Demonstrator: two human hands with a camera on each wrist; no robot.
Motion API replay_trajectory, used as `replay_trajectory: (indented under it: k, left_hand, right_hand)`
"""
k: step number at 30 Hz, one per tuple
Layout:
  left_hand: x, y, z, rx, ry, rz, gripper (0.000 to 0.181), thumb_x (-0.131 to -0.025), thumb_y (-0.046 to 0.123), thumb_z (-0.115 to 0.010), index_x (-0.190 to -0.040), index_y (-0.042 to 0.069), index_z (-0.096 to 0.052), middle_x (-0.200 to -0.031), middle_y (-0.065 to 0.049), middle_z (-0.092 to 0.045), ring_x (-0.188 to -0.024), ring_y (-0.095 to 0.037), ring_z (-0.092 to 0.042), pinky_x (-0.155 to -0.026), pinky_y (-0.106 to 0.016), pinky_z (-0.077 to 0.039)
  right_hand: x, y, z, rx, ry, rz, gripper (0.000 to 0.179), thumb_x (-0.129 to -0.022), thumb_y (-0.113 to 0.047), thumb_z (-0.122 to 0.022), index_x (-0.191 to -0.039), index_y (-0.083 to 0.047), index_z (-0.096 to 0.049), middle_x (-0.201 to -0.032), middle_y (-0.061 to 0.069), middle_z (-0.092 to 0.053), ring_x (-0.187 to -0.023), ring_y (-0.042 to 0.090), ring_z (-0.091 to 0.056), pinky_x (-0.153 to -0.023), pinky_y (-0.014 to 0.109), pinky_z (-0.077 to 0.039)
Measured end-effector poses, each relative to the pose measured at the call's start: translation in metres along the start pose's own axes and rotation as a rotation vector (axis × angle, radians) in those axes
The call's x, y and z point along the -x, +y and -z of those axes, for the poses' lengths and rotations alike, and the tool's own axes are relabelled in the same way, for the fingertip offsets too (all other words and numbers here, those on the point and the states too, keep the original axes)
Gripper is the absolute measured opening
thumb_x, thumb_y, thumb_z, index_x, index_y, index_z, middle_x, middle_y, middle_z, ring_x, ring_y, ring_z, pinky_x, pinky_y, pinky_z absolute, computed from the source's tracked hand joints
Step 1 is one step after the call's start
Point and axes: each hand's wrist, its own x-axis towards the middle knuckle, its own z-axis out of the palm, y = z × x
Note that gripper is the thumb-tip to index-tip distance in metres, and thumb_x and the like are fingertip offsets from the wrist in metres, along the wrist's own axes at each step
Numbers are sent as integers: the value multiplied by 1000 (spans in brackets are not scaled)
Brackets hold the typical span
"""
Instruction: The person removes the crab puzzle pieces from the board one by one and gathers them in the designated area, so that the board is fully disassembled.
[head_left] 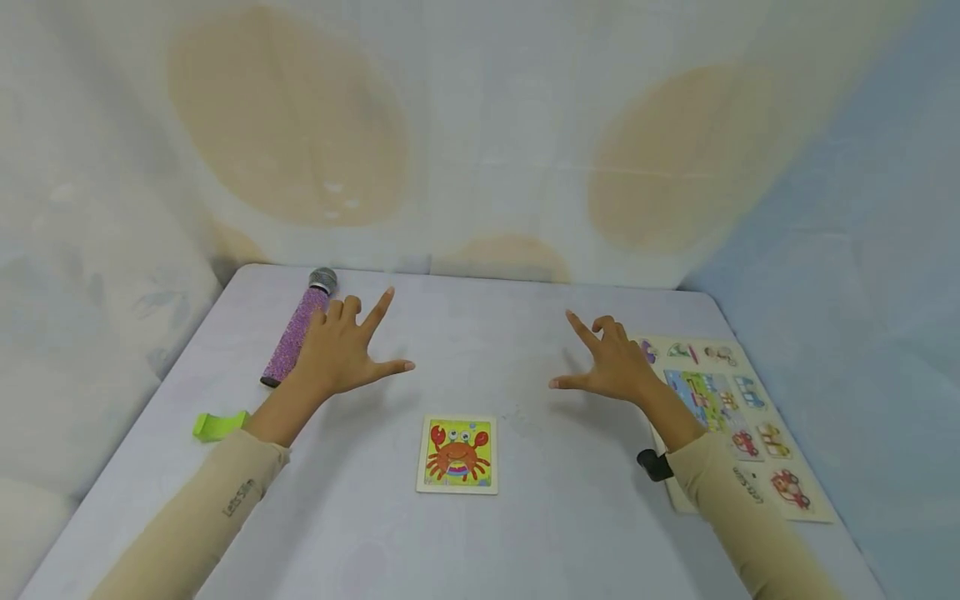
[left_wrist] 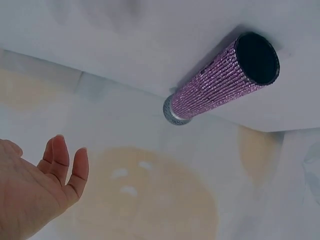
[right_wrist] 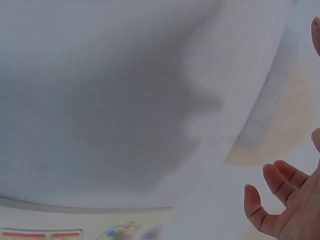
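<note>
One green piece, toward the surface's left edge; one crab panel, midway across. Left hand, released, partly hides one microphone, far-left corner; right hand, released, near one picture board, right edge.

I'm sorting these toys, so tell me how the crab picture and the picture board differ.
The crab picture is small and squarish; the board is larger and longer. The crab picture shows one crab; the board, many pictures. The crab picture lies centrally on the table; the board, near its right edge. Both lie flat with pale borders.
</note>
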Motion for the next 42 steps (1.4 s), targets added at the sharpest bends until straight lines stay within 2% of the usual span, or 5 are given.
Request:
replay_trajectory:
  k: [9, 15, 28, 36, 42]
  left_hand:
    - [12, 2, -13, -3, -9, -21, 115, -72, 90, -50, -160, 23, -19, -122, -23, -49, -104, -39, -49, -81, -51, -41]
    - [28, 8, -25, 29, -25, -31, 114, -72, 90, -51, -160, 24, -21, -124, -21, -50, -105, -37, -49, -81, -49, -40]
    - [60, 28, -48, 49, -75, -71, 112, -71, 92, -48, -158, 25, -29, -110, -15, -52, -90, -26, -49, -72, -38, -34]
    - [74, 42, -56, 84, -119, -112, 109, -70, 95, -44, -156, 28, -33, -107, -14, -51, -79, -20, -49, -73, -36, -39]
    - [87, 50, -68, 110, -189, -148, 109, -69, 96, -40, -155, 29, -35, -101, -8, -49, -75, -17, -45, -71, -34, -38]
  right_hand:
    - [11, -3, -11, -26, -17, 15, 115, -69, -76, -72, -159, -24, -22, -128, 21, -40, -90, 30, -46, -63, 35, -39]
    - [18, -9, -22, -50, -26, 47, 112, -69, -75, -73, -158, -24, -26, -126, 20, -40, -83, 27, -45, -56, 30, -37]
    - [32, -25, -31, -56, -52, 80, 109, -69, -71, -75, -157, -24, -31, -121, 19, -43, -90, 26, -46, -59, 31, -41]
    - [35, -31, -38, -71, -85, 102, 105, -70, -72, -74, -156, -27, -34, -116, 14, -43, -76, 18, -44, -56, 27, -37]
    - [38, -41, -43, -106, -141, 121, 101, -70, -74, -73, -155, -33, -35, -113, 8, -42, -70, 15, -42, -57, 27, -36]
